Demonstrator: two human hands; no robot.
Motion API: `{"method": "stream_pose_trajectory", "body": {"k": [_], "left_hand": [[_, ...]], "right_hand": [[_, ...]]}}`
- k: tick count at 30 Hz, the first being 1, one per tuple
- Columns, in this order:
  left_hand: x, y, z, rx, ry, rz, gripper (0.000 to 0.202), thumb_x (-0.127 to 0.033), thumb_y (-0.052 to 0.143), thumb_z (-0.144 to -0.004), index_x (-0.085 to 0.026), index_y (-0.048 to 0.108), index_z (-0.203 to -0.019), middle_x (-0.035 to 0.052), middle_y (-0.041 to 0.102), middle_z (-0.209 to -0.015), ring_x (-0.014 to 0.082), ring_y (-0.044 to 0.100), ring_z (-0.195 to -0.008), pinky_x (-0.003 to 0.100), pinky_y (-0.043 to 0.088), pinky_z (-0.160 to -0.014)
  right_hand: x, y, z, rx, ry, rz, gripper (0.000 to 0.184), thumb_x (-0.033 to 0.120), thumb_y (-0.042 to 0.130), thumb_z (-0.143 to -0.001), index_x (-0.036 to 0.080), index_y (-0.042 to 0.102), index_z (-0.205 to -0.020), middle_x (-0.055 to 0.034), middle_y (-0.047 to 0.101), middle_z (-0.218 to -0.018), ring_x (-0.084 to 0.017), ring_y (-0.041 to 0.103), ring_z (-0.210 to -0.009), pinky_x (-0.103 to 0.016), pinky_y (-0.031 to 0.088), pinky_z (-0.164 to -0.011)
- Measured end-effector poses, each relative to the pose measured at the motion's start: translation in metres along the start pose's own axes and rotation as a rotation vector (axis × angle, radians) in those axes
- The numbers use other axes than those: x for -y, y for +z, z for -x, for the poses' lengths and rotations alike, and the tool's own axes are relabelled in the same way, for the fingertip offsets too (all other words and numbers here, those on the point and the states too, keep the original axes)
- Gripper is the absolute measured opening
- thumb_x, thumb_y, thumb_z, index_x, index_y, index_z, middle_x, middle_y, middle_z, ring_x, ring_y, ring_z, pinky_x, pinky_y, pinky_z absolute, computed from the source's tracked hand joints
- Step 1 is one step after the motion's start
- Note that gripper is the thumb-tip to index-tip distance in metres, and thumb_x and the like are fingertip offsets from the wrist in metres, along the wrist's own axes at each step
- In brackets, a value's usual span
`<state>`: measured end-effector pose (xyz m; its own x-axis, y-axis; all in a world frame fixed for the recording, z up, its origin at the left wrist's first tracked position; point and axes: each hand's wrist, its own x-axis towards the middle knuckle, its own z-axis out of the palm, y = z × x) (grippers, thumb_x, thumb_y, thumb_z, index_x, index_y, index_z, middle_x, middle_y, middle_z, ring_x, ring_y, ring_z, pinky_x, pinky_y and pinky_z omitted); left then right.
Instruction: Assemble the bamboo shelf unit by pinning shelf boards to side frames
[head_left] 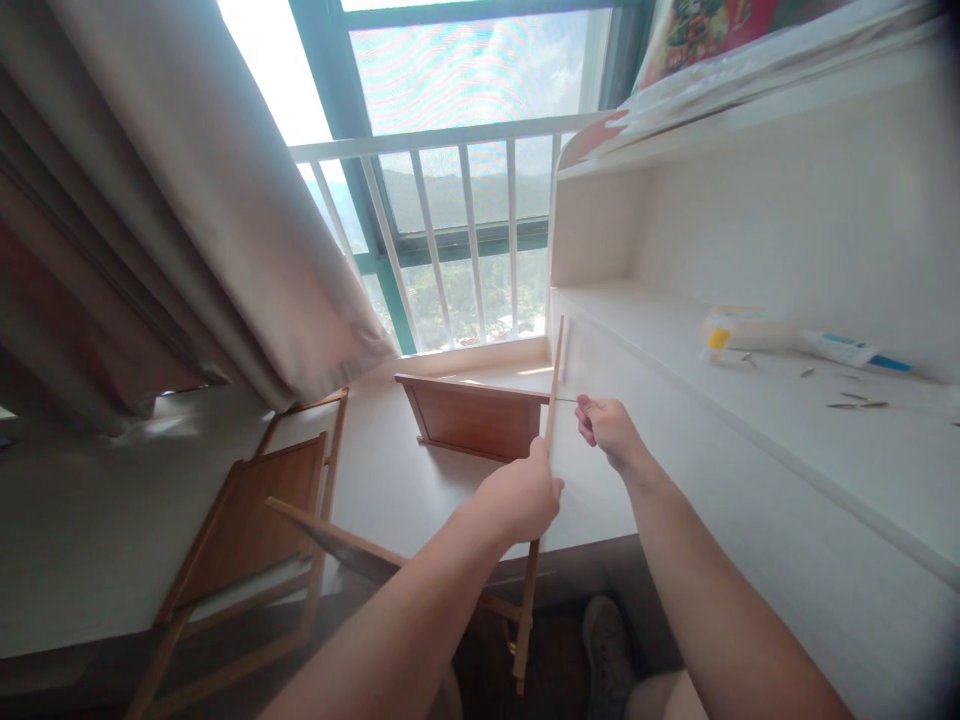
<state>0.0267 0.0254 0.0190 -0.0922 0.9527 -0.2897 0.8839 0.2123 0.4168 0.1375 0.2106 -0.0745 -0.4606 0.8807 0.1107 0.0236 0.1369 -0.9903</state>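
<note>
My left hand is closed around the thin edge of a brown wooden side panel that stands upright on a pale platform. A second brown panel meets it at a right angle. My right hand is closed in a pinch just right of the upright panel, at the joint; what it holds is too small to make out. More wooden furniture parts, a framed panel and loose rails, lie to the left near the platform's edge.
A white shelf unit runs along the right, with a tube, a small box and several screws on it. A beige curtain hangs at left beside a railed window. My shoe is on the dark floor below.
</note>
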Motion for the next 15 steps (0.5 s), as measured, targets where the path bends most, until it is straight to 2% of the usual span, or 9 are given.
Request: {"method": "stream_pose_trajectory", "body": {"k": [5,15], "left_hand": [[0.001,0.000,-0.001,0.000,0.007,-0.008,0.040,-0.038,0.036,-0.092,-0.017,0.036,-0.127,0.0196,0.067,-0.107,0.0324,0.066,-0.093,0.039,0.048,-0.074],[0.003,-0.002,-0.001,0.011,0.022,-0.034,0.042,-0.039,0.034,-0.093,-0.016,0.035,-0.128,0.0203,0.067,-0.108,0.0325,0.066,-0.093,0.039,0.048,-0.072]], "right_hand": [[-0.006,0.002,0.002,-0.036,-0.090,0.040,0.049,0.062,0.047,-0.087,0.021,0.045,-0.061,0.0034,0.042,-0.042,-0.010,0.036,-0.037,-0.025,0.027,-0.037],[-0.011,-0.003,0.003,-0.097,-0.254,0.218,0.045,0.053,0.044,-0.092,0.019,0.052,-0.064,-0.0002,0.054,-0.055,-0.012,0.046,-0.047,-0.024,0.036,-0.045]]}}
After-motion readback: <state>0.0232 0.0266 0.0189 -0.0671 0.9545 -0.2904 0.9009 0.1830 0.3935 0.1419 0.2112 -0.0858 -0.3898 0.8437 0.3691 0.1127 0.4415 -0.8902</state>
